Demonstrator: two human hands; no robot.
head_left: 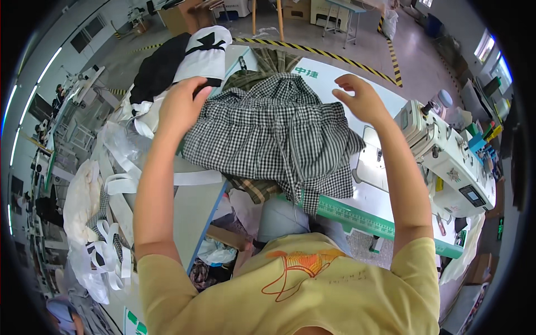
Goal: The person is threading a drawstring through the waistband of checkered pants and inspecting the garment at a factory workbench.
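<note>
A black-and-white gingham garment [240,134] with gathered edges and a striped section lies spread on the sewing table before me. My left hand [183,106] hovers by its upper left edge, thumb apart from the fingers, beside a white cloth with black parts [202,56]. Off the garment's right side, my right hand [362,99] is raised with fingers loosely curved and thumb apart, holding nothing. Brown plaid fabric [254,188] shows from under the garment's lower edge, and darker plaid fabric [276,60] sticks out behind it.
A white sewing machine [446,153] stands at the right, with thread spools behind it. A green ruler strip [357,215] runs along the table's front edge. White elastic bands [114,251] and plastic bags pile up at the left. An open cardboard box [229,237] sits below the table.
</note>
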